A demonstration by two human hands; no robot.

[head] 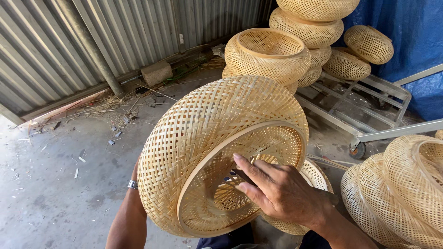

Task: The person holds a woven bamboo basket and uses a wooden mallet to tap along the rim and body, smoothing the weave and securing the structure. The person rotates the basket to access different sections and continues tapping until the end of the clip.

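Note:
A large round woven bamboo basket is tilted on its side in front of me, its rimmed opening facing me. My right hand rests at the lower right of the opening, fingers reaching over the rim into the inside. My left hand is hidden behind the basket's left side; only its forearm and a metal wristwatch show, so it seems to hold the basket from behind. Another woven basket lies partly hidden just behind my right hand.
Similar woven baskets are stacked at the back and top right, with several more at the right edge. A metal trolley frame stands by a blue tarp. A corrugated metal wall bounds the littered concrete floor.

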